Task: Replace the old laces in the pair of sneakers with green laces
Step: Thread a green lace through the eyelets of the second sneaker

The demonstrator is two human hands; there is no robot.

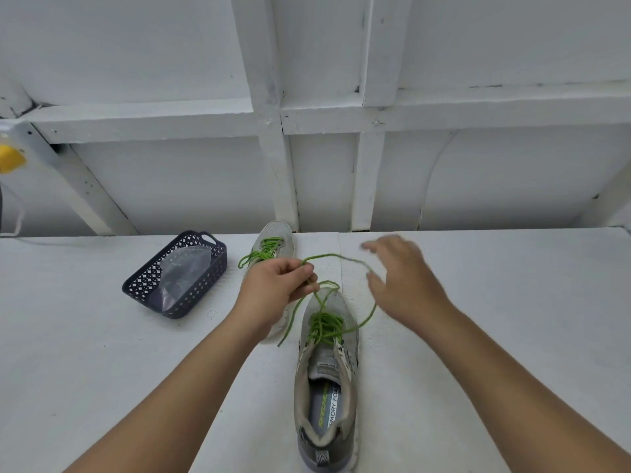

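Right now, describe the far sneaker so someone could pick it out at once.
Start at the white table and go to its back edge, by the wall. The far sneaker lies there, right of the dark lattice basket, beyond the left hand. Unlike the near sneaker, it is partly hidden by that hand.

Basket (177,274) blocks far left; bare table (495,302) right of near sneaker (326,370) gives passage.

My right hand (397,281) smears with motion blur, so I can't read its fingers. My left hand (278,288) covers the middle of the far sneaker (276,238). A yellow object (10,158) is cropped at the left edge.
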